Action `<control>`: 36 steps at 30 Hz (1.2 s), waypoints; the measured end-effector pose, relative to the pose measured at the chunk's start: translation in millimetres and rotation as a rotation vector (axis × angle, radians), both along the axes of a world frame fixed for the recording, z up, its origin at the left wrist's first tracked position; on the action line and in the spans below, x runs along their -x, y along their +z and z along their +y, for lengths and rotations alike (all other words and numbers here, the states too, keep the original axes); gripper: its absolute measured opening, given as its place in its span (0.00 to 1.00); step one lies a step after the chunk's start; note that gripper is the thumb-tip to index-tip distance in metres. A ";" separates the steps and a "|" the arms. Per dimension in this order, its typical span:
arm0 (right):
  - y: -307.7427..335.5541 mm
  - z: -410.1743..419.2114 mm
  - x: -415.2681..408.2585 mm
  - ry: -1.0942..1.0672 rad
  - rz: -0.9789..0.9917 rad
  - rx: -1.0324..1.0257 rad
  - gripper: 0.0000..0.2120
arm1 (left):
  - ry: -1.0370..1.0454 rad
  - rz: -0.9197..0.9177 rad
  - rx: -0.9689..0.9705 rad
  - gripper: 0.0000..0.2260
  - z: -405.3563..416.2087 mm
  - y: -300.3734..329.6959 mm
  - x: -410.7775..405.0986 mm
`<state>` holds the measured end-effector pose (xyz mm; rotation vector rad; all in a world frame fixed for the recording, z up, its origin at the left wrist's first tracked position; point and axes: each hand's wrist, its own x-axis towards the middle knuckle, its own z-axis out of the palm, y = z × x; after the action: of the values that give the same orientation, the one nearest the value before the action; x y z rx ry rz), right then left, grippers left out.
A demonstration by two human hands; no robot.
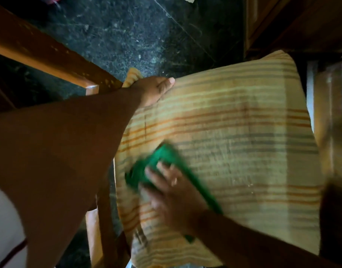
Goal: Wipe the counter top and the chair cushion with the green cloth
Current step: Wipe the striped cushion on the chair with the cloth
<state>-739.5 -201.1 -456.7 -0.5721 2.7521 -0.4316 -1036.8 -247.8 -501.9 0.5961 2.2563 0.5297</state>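
A yellow chair cushion (243, 142) with orange and grey stripes fills the right half of the view. My left hand (154, 89) grips its far left corner, fingers curled over the edge. The green cloth (162, 157) lies crumpled on the cushion's left part, blurred by motion. My right hand (172, 192) presses flat on the cloth with fingers spread, a ring on one finger. Part of the cloth is hidden under the palm and trails out beside the wrist.
A wooden chair armrest (40, 53) runs diagonally at the upper left. Dark speckled floor (127, 31) lies beyond the cushion. A wooden cabinet (291, 22) stands at the top right, and a chair frame rail (330, 122) borders the cushion's right side.
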 end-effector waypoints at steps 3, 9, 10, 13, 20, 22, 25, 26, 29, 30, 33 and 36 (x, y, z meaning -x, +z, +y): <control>2.5 33.0 -28.8 0.274 -0.065 0.012 0.24 | 0.019 0.051 -0.011 0.29 -2.6 -0.5 -4.2; 1.2 231.5 43.2 -0.499 0.038 -0.338 0.29 | 0.029 0.121 -0.020 0.30 -3.0 -3.5 -9.0; 1.8 241.4 44.6 -0.547 0.049 -0.319 0.29 | 0.020 0.129 -0.019 0.29 -3.1 -3.3 -8.9; -1.0 221.6 38.7 -0.636 0.097 -0.336 0.28 | -0.017 0.199 0.014 0.28 -2.3 3.5 -10.7; 8.3 71.0 -109.2 -0.105 -0.072 -0.093 0.28 | 0.039 0.686 0.117 0.31 11.6 42.6 -109.2; 8.8 90.8 -105.2 -0.026 -0.110 -0.071 0.28 | -0.062 0.678 0.108 0.32 -0.3 43.3 -159.3; 2.0 160.6 -39.6 -0.229 -0.022 -0.216 0.29 | -0.167 0.638 0.207 0.32 -17.5 33.8 -193.0; 0.1 188.1 -8.8 -0.361 0.017 -0.266 0.28 | -0.159 0.636 0.226 0.32 -19.3 29.9 -191.6; 1.8 247.2 67.7 -0.619 0.045 -0.295 0.29 | -0.161 0.645 0.221 0.32 -18.1 23.0 -185.8; 2.9 251.0 81.1 -0.653 0.055 -0.295 0.29 | -0.166 0.642 0.227 0.32 -18.4 22.2 -186.3; 4.9 217.9 68.9 -0.747 0.042 -0.283 0.29 | -0.157 0.625 0.238 0.33 -20.6 21.1 -187.8; 7.9 145.6 -17.8 -0.579 -0.030 -0.234 0.30 | -0.161 0.639 0.224 0.33 -21.9 19.8 -187.6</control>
<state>-721.7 -55.5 -448.7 0.2969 2.8453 -0.2262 -849.2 -269.7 -482.1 0.9159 2.7726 -0.0118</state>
